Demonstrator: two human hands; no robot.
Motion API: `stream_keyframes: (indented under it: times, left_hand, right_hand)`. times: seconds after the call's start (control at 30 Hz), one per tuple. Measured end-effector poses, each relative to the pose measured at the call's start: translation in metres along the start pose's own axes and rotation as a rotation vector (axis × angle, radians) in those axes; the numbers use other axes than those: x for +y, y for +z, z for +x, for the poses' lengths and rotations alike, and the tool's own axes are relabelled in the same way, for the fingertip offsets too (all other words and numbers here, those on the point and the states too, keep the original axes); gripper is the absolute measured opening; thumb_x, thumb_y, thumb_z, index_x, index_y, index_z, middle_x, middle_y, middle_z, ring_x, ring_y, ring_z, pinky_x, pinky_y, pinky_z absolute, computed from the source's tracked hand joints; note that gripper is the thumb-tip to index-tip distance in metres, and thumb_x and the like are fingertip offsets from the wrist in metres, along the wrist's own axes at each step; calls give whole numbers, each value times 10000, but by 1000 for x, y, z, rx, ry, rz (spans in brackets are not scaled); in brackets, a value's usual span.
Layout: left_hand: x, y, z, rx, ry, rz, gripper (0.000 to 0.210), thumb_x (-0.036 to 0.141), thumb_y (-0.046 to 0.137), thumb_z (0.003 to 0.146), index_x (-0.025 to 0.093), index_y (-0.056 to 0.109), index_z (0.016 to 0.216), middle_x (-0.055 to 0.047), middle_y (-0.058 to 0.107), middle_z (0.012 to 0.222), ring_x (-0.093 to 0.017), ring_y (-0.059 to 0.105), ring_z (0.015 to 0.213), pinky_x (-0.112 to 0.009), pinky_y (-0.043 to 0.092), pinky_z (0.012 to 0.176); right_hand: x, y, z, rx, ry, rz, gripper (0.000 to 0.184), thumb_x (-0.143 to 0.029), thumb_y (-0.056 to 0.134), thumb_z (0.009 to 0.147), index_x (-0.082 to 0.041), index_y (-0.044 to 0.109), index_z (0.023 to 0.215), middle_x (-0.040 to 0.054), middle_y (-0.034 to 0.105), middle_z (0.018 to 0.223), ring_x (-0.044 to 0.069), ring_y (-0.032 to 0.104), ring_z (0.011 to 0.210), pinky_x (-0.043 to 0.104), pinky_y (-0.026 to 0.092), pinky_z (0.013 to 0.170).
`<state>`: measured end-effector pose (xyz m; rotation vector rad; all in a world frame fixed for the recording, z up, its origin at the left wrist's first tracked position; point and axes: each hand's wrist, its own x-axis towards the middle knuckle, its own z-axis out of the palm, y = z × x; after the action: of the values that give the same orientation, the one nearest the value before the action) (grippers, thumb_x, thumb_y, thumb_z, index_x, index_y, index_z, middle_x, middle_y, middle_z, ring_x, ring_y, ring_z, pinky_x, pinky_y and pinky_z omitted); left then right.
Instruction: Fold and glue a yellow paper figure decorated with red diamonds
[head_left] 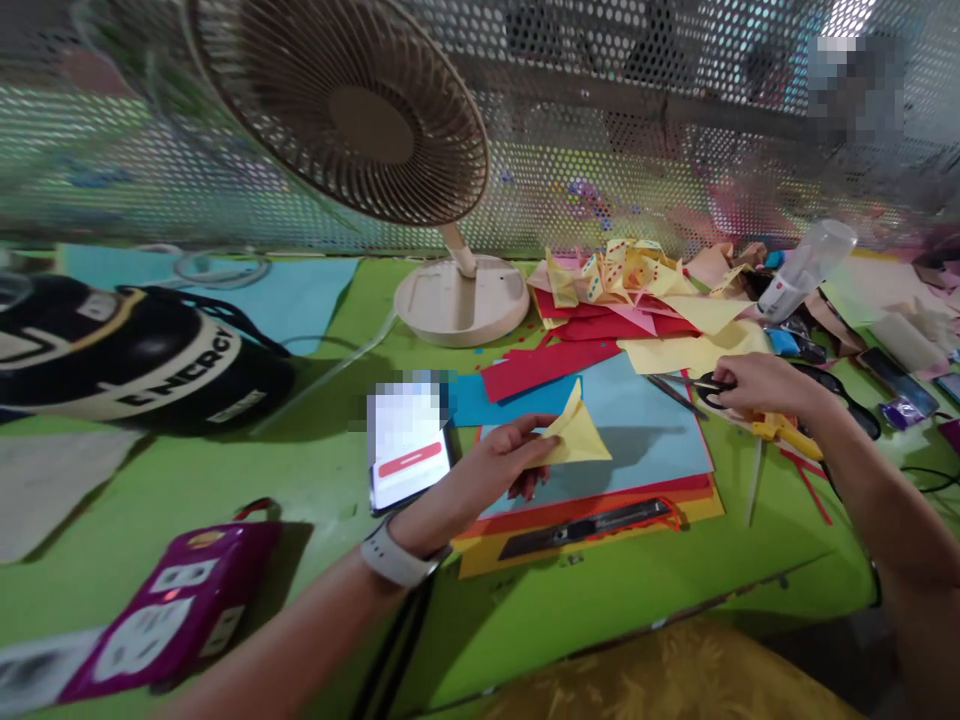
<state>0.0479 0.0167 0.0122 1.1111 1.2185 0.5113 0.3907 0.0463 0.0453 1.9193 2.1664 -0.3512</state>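
Note:
A folded piece of yellow paper [581, 437] is pinched in my left hand [519, 455], its pointed tip facing up. Beneath it lies a stack of coloured sheets, light blue paper [652, 400] on top with red and orange edges showing. To the right, my right hand [765, 385] has its fingers closed on the black handle of a pair of scissors [709, 388]; the blades point left over the papers. A black box cutter [589, 527] rests along the stack's near edge. Yellow-handled scissors [784, 432] lie under my right forearm.
A fan [465, 300] stands behind the papers. Yellow and red paper scraps [630, 285] pile up beside a clear bottle [806, 268]. At left are a lit phone [409, 450], a purple packet [180, 600] and a black bag [150, 350]. A perforated metal screen [570, 140] closes the back.

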Motion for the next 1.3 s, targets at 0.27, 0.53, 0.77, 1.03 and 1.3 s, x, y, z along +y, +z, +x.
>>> stream_keyframes:
  times: [0.27, 0.53, 0.77, 1.03, 1.3]
  left_hand:
    - [-7, -3, 10, -8, 26, -116, 280, 395, 717, 729, 161, 619, 846, 4, 660, 575, -83, 512, 383, -194, 385, 409]
    - [-11, -6, 14, -71, -19, -187, 212, 355, 723, 747, 168, 623, 763, -10, 693, 611, -76, 539, 412, -178, 436, 438]
    - [-9, -6, 12, -41, -48, -227, 149, 275, 692, 781, 168, 625, 702, -20, 695, 596, -76, 539, 397, -175, 433, 430]
    - [-9, -6, 12, 59, -100, -343, 87, 222, 669, 785, 172, 647, 717, -12, 678, 578, -89, 561, 416, -180, 449, 462]
    - [-8, 0, 9, 34, -140, -359, 139, 224, 673, 774, 188, 616, 653, -6, 654, 556, -104, 574, 430, -184, 451, 450]
  right_hand:
    - [19, 36, -41, -45, 56, 649, 381, -525, 693, 691, -190, 661, 870, 43, 685, 815, 194, 627, 732, 309, 482, 655]
    - [7, 48, -32, 148, 162, 648, 458, -571, 710, 679, -200, 641, 938, 29, 635, 778, 170, 552, 653, 299, 432, 570]
    - [-22, 41, -40, -134, -12, 878, 403, -558, 729, 699, -214, 613, 875, 8, 592, 753, 142, 541, 641, 274, 447, 553]
    - [-47, 55, -48, -399, -111, 938, 385, -567, 657, 793, -206, 549, 869, -29, 524, 686, 111, 499, 601, 234, 380, 504]
    - [-62, 56, -47, -454, -81, 973, 381, -540, 700, 761, -200, 542, 830, -45, 511, 651, 97, 445, 564, 225, 332, 489]
